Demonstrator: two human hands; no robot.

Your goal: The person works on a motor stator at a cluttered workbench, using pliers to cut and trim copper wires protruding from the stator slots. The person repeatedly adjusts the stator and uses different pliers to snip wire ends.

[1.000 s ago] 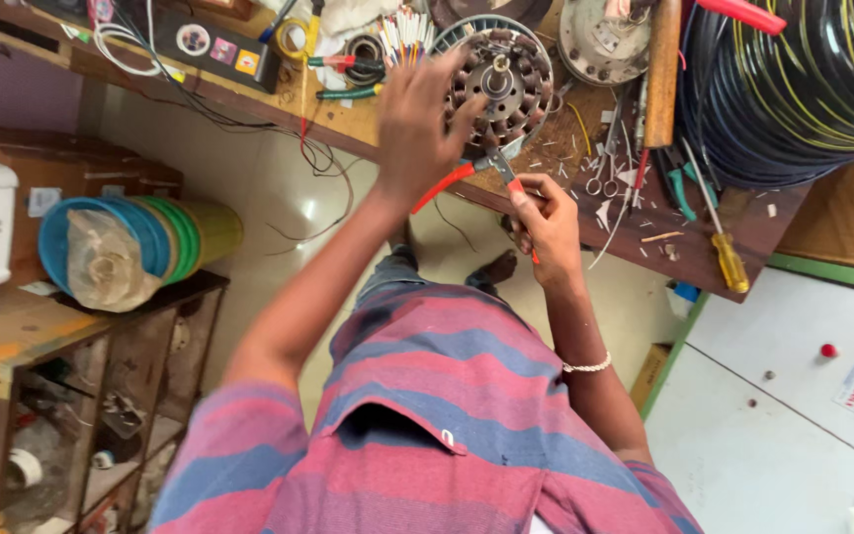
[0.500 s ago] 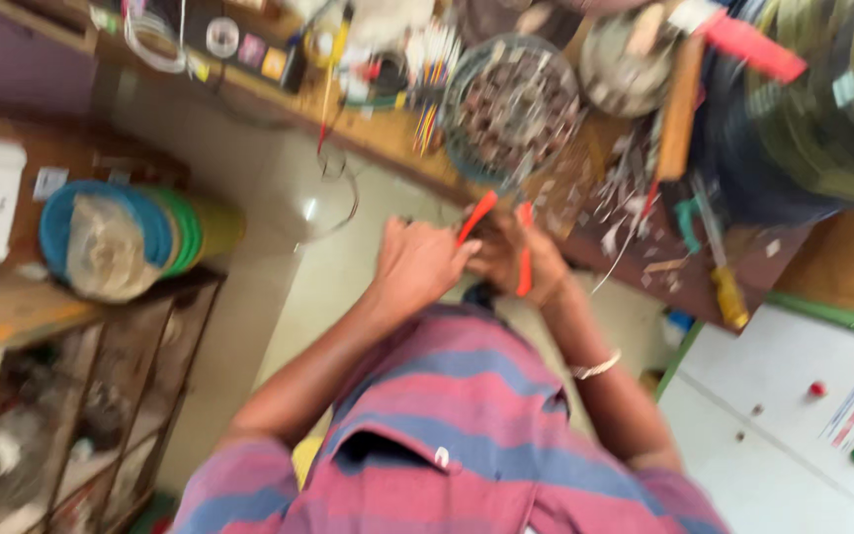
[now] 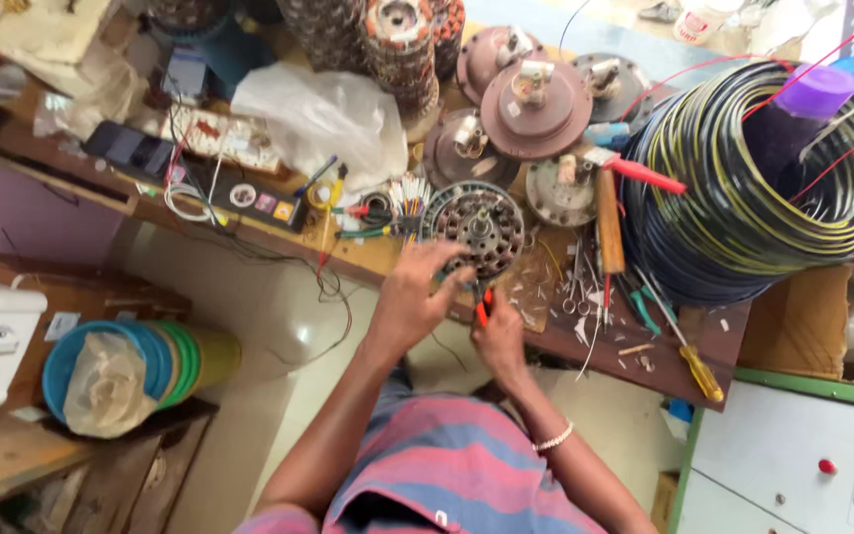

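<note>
The left hand (image 3: 415, 297) curls its fingers over the near rim of the round motor core (image 3: 474, 229), which lies flat at the surface (image 3: 368, 259) edge. Just below the core, the right hand (image 3: 499, 339) grips red-handled pliers (image 3: 483, 305), tips at the rim. Wire ends still stand loose beside the core, so the winding looks unfinished.

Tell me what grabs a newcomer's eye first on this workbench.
The big coil of black and yellow wire at the bench's right end dominates. Near the front edge, the left hand rests on a round wound stator, while the right hand holds a red-handled tool beside it.
</note>
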